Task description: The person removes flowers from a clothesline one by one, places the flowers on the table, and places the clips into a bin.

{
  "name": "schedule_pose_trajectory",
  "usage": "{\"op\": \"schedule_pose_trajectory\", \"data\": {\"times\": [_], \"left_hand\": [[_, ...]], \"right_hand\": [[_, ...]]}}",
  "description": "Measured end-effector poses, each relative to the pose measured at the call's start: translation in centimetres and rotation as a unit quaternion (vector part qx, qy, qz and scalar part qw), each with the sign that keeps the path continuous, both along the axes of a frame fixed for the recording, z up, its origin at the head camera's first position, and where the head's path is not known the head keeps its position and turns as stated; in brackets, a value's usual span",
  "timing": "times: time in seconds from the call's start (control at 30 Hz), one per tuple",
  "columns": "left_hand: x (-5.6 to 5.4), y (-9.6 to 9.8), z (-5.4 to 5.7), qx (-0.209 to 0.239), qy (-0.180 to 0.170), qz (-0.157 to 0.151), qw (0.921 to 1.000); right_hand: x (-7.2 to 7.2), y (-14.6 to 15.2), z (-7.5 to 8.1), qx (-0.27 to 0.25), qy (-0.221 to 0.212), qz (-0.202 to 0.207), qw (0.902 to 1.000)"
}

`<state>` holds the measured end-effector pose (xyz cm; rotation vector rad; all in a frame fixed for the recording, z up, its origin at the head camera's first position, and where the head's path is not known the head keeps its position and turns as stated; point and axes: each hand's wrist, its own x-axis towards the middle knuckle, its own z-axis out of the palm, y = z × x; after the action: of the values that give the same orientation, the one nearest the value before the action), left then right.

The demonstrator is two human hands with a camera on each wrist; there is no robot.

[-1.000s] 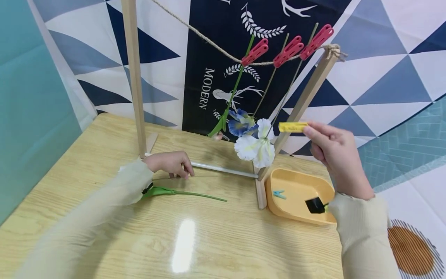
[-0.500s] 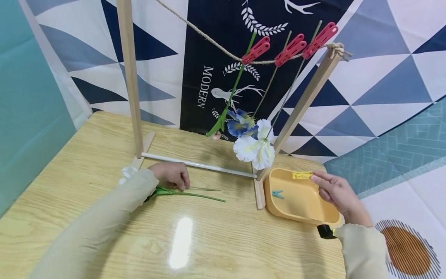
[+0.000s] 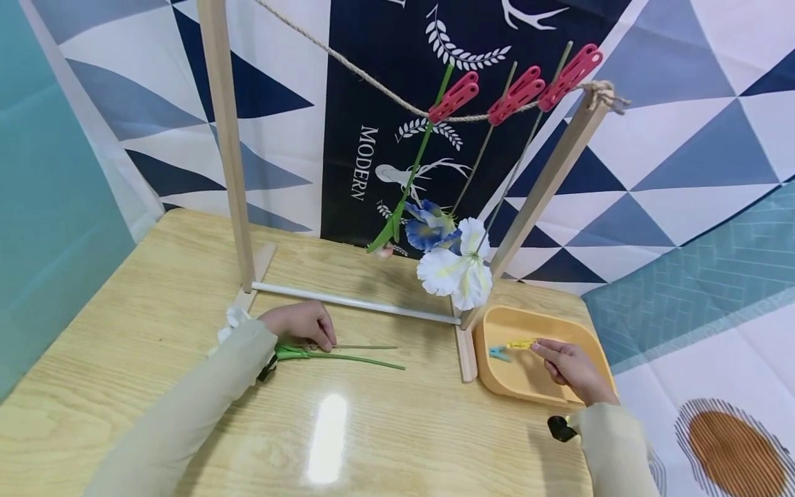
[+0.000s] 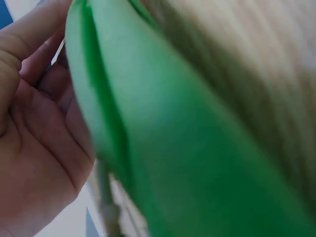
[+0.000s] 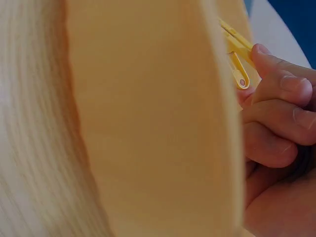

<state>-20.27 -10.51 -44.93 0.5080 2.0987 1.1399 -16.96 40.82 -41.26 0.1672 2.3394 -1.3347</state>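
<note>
A: What had just been changed?

B: The yellow clothespin (image 3: 520, 344) had been lowered from beside the right post (image 3: 542, 197) to the orange bin (image 3: 509, 386), near the teal clip (image 3: 499, 353). Whether the bin's floor was touched could not be told.

A: And what was meant by that for the work?

B: No stem was gripped by the yellow clothespin. Three stems were held to the rope (image 3: 350, 65) by red clothespins (image 3: 515, 95) alone, with flowers hung downward.

A: How were the hands posed?

B: The right hand (image 3: 571, 371) was stretched over the bin, and the yellow clothespin was pinched between thumb and fingers. The left hand (image 3: 304, 323) was bent low over the table (image 3: 410, 435); the thin stem (image 3: 373, 347) seemed to be pinched by its fingertips, though in the left wrist view these were partly hidden by a green leaf (image 4: 148, 98).

A: Was anything laid nearby?

B: A thicker green stem (image 3: 360, 358) was seen on the table, just beside the thin one.
</note>
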Motion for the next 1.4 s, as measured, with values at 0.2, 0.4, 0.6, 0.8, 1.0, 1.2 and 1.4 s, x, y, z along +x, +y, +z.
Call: {"op": "schedule_pose_trajectory", "data": {"times": [0.2,0.4,0.6,0.8,1.0,1.2,1.4], "left_hand": [[0.6,-0.2,-1.0,0.052,-0.018,0.026,0.9982],[0.9,-0.5,-1.7,0.050,0.037,0.025,0.9977],[1.2,-1.0,-2.0,0.061,0.042,0.037,0.9965],[1.4,-1.1,-1.8,0.064,0.057,0.036,0.9957],[1.4,-1.0,-1.8,0.062,0.058,0.036,0.9957],[1.6,-0.8,-1.7,0.064,0.053,0.050,0.9953],[2.1,-0.9,-1.6,0.067,0.057,0.061,0.9942]], "right_hand": [[-0.3,-0.3,-1.4,0.015,-0.020,0.005,0.9997],[-0.5,-0.4,-2.6,-0.007,-0.043,0.005,0.9990],[-0.8,-0.7,-3.1,-0.004,-0.055,0.012,0.9984],[-1.0,-1.0,-3.0,-0.007,-0.063,0.009,0.9979],[-1.0,-0.9,-2.9,0.002,-0.072,-0.001,0.9974],[-0.8,-0.6,-2.6,-0.007,-0.067,0.002,0.9977],[-0.5,-0.4,-1.2,0.017,-0.034,-0.011,0.9992]]}}
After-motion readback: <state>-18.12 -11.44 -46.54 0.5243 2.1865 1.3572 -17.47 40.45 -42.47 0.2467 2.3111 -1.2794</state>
